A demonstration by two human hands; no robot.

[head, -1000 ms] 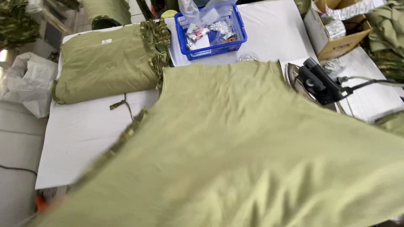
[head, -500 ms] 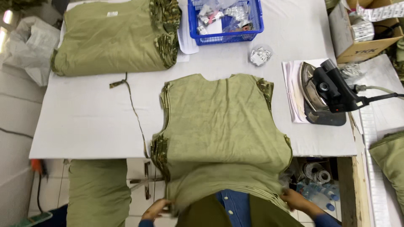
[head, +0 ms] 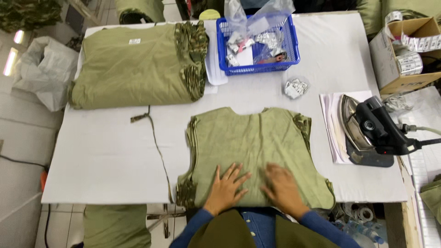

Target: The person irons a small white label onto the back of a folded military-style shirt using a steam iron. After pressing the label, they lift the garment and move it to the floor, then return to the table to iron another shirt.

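Note:
An olive-green sleeveless garment [head: 250, 142] lies flat on the white table [head: 101, 156], its neckline pointing away from me. My left hand [head: 227, 186] rests palm down on its lower part, fingers spread. My right hand [head: 284, 186] lies flat beside it on the same cloth, slightly blurred. Neither hand grips anything. Camouflage trim shows at the garment's armholes and lower left corner.
A stack of folded olive garments [head: 133, 69] sits at the far left. A blue basket [head: 258, 43] of small packets stands at the back. A black iron [head: 374, 131] rests on papers at the right. A cardboard box [head: 406, 53] of label rolls is far right. A cord [head: 154, 133] trails over the table.
The garment, spread in the air a second ago, now lies on the table. Both hands have moved from its lower edge up onto the cloth, pressing flat.

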